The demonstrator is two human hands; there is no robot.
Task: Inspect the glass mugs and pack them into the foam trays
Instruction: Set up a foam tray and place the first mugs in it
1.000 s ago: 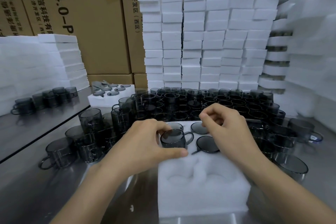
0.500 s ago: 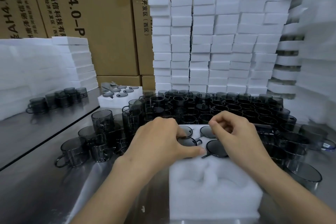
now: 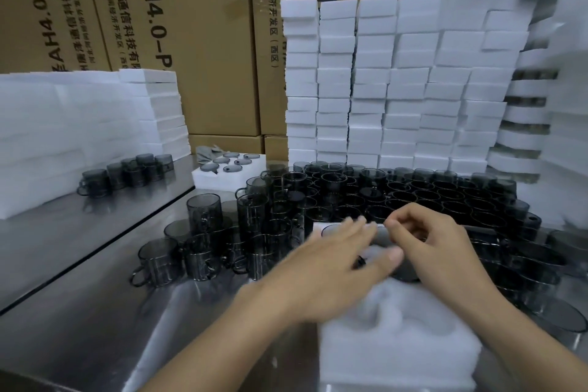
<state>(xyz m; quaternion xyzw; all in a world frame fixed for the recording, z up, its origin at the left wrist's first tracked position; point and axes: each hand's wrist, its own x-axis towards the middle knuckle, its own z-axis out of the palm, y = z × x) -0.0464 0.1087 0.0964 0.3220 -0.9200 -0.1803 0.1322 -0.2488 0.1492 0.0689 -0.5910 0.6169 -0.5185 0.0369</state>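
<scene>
Reaching over the far end of the white foam tray (image 3: pixel 397 344), the left hand (image 3: pixel 337 267) lies flat with its fingers stretched out and its thumb pointing right; motion blur hides what sits under the palm. The right hand (image 3: pixel 436 248) is just beside it, nearly touching the left thumb, with its fingers curled inward. I cannot tell whether they pinch anything. Between the two hands shows the dark rim of a smoky glass mug (image 3: pixel 407 277) sunk in one of the tray's pockets. The near pockets of the tray hold nothing.

The tray lies on a steel table (image 3: pixel 95 312). Loose mugs (image 3: pixel 203 232) stand to its left, some stacked, and a dense crowd of mugs (image 3: pixel 413 197) fills the table behind it. A second packed tray (image 3: pixel 222 175) sits farther back on the left. Stacks of foam trays (image 3: pixel 381 89) rise behind the mugs, in front of cardboard boxes (image 3: pixel 206 41).
</scene>
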